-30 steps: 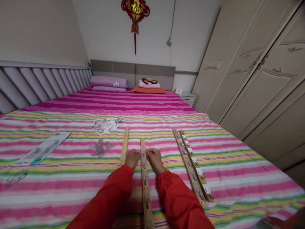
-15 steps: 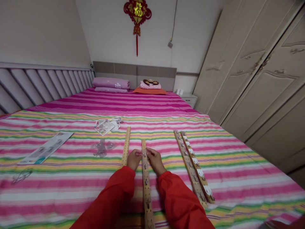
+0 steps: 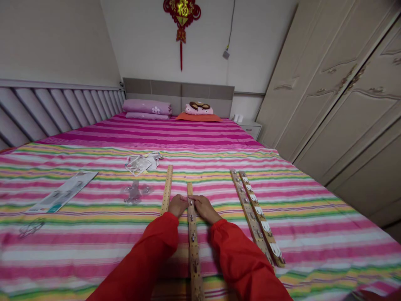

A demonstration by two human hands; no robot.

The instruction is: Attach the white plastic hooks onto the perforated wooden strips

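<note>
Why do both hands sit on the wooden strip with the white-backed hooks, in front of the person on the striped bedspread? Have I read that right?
Not quite. The head view shows the left hand and right hand on the middle wooden strip, which has small metal hooks. The strip with white-backed hooks lies apart to the right. The hands are in front of the person on the striped bedspread, as you said.

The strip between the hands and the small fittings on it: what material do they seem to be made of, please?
The strip looks like pale wood, perhaps unvarnished: it has a warm tan colour and a matte surface without clear shine. The small fittings look like metal, from their grey glint, but they are too small to be sure.
</note>
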